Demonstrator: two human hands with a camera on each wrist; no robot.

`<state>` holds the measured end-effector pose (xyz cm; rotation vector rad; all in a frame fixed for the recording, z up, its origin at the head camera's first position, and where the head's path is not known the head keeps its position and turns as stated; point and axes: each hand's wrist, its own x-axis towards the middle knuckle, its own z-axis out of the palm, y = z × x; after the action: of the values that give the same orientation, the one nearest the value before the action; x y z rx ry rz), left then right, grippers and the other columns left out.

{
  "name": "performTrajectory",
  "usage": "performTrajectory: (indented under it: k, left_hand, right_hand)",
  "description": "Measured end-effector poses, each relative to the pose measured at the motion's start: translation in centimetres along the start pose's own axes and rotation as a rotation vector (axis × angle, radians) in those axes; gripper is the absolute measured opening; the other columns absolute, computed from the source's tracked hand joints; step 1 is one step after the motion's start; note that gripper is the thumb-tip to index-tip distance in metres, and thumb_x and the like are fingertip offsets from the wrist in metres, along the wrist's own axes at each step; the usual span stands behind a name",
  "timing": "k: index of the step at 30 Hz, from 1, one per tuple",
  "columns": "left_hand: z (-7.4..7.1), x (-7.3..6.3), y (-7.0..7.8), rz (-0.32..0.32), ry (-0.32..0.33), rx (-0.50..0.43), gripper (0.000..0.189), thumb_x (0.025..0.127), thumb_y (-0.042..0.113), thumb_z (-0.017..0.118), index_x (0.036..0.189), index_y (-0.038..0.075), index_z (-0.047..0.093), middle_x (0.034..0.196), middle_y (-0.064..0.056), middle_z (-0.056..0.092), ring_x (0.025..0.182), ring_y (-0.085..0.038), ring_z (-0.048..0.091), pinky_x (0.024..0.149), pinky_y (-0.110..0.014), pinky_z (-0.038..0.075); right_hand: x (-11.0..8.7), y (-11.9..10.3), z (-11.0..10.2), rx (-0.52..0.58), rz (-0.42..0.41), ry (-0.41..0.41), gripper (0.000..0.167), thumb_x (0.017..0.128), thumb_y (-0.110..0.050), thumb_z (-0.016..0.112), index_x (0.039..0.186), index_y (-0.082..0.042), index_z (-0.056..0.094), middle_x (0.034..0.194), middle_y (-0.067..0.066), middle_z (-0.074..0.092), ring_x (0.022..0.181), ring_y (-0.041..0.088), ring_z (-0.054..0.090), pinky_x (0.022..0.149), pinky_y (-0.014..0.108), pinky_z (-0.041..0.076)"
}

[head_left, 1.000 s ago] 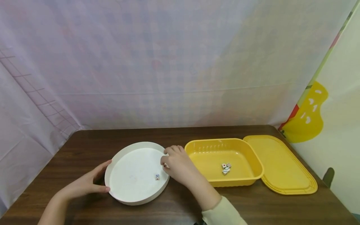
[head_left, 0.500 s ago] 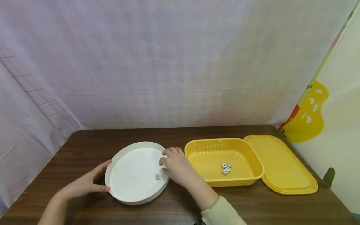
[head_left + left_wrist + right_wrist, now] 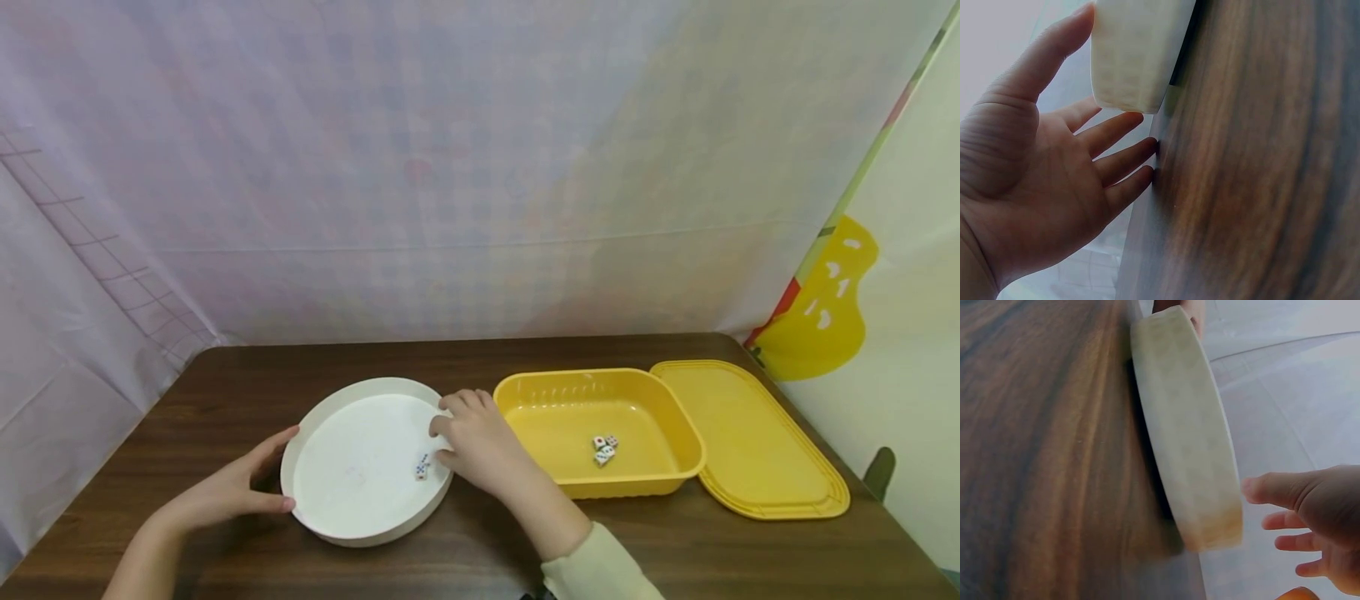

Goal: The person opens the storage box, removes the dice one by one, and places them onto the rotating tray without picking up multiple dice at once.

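A round white tray point(image 3: 360, 467) with a low rim sits on the left half of the table. Inside it, near the right wall, lies a white die point(image 3: 421, 473) with blue pips, and a second die point(image 3: 425, 459) touches or nearly touches it. My left hand point(image 3: 236, 487) rests on the tray's left side, its thumb and fingers spread. Over the right rim hovers my right hand point(image 3: 480, 442), fingers apart and loosely bent, with nothing visible between them. The right wrist view has the thumb point(image 3: 1266, 489) beside the tray's outer wall.
To the right stands a yellow rectangular container point(image 3: 570, 417) with several white dice point(image 3: 604, 450) inside. A flat yellow lid point(image 3: 750, 442) lies beside it, partly behind its right edge. Pale cloth point(image 3: 450, 167) hangs behind the dark wooden table point(image 3: 315, 575).
A die that was at my right fingertips now lies in the tray next to the other die; those fingers have spread. My left hand and the tray have stayed put.
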<state>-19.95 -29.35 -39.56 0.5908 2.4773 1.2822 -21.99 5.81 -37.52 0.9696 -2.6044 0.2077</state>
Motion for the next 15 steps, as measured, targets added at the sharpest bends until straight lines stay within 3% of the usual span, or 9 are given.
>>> performTrajectory:
  k: [15]
  left_hand:
    - [-0.1,0.0,-0.1,0.018,-0.006,-0.001,0.093,0.082,0.014,0.074,0.15,-0.004,0.013,0.15,-0.036,0.011,0.132,-0.06,0.011,0.093,-0.075,0.018]
  right_hand:
    - [-0.3,-0.1,-2.7,0.024,0.021,-0.023,0.023,0.079,-0.031,0.079,0.097,-0.018,0.071,0.116,0.007,0.06,0.113,0.029,0.049,0.101,0.054,0.032]
